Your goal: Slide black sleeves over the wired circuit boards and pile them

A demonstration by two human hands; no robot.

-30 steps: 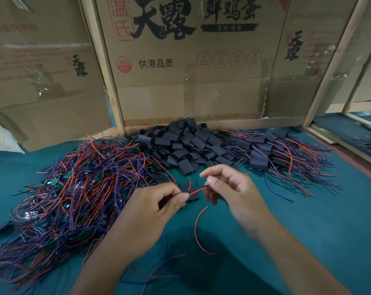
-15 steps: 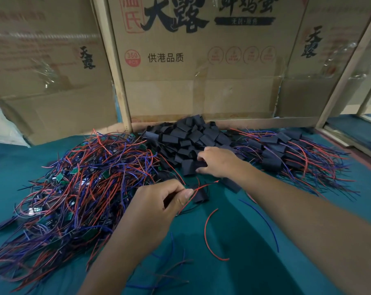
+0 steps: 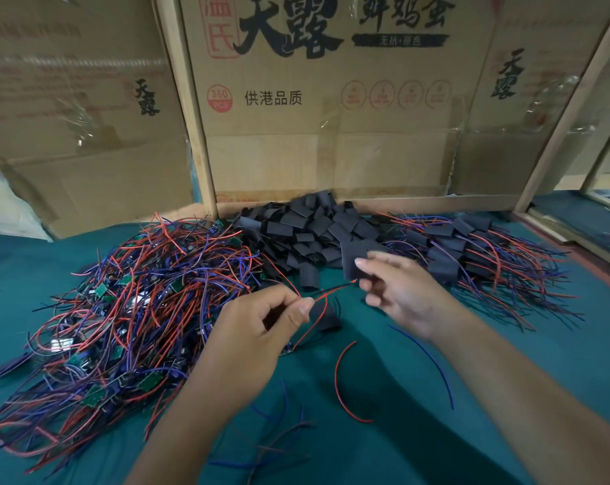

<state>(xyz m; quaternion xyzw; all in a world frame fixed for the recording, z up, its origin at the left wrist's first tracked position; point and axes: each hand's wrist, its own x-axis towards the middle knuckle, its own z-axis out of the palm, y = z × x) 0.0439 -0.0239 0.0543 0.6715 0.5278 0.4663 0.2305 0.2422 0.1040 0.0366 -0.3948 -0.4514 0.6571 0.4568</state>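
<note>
My right hand (image 3: 398, 292) has come back from the pile at twelve o'clock pinching a sleeve (image 3: 354, 260); my left hand (image 3: 261, 323) still pinches the wires (image 3: 326, 295).

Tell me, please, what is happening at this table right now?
A person is sleeving wired circuit boards. The left hand pinches the red wires of one board, while the right hand holds a black sleeve near the wire ends, not yet slid on. Unsleeved boards lie left, loose sleeves in the middle, finished ones right.

Right hand (image 3: 398, 292) back from sleeve pile w/ black sleeve (image 3: 353, 261).
</note>
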